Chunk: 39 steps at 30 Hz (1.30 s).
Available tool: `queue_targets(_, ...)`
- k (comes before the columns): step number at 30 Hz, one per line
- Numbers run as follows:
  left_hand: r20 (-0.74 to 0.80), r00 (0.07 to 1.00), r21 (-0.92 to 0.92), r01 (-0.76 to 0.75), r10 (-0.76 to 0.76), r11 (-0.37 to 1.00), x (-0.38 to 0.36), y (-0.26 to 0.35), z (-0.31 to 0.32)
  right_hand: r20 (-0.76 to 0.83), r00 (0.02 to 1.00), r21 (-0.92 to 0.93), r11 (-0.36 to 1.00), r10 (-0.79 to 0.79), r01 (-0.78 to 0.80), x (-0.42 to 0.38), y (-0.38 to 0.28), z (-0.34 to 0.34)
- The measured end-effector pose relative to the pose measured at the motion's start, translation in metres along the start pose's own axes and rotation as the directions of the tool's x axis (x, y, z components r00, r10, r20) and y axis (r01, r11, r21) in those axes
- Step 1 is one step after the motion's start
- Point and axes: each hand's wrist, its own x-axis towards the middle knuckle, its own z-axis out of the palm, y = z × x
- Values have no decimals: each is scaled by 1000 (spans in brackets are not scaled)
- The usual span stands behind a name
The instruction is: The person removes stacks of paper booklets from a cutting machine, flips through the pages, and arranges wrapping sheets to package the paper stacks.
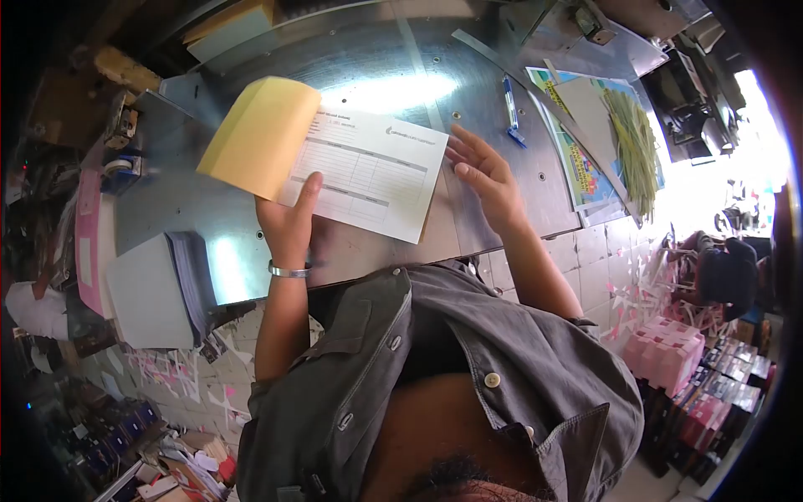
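Note:
A pad of printed white forms [368,171] lies tilted over the metal table, its yellow sheets [263,134] folded back to the left. My left hand [288,222] grips the pad at its lower left, thumb on top of the page and fingers hidden beneath. Beside the pad's right edge is my right hand [487,176], fingers apart and holding nothing. A blue pen [513,113] rests on the table beyond my right hand.
The metal table [502,226] has a long metal ruler [577,134] lying over colourful printed sheets [577,171] at right. A stack of paper [155,293] sits at left, near a tape roll [119,167]. Pink bundles [665,351] stand on the floor at right.

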Motion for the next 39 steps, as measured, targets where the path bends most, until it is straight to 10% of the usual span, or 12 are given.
queue_targets(5, -199, 967, -262, 107, -162, 959, -7, 2, 7, -60, 997, 119, 991, -48, 55, -22, 26, 17)
queue_targets(15, 22, 953, -613, 252, -302, 749, -13, 10, 32, -118, 972, 216, 951, -202, 223, -31, 26, 18)
queue_targets(26, 90, 953, -663, 274, -289, 697, -24, 10, 66, -184, 936, -659, 744, -301, 109, -54, 17, 18)
queue_targets(39, 179, 903, -789, 369, -390, 491, -5, -9, 50, -256, 914, -620, 779, -314, 94, -57, 17, 9)
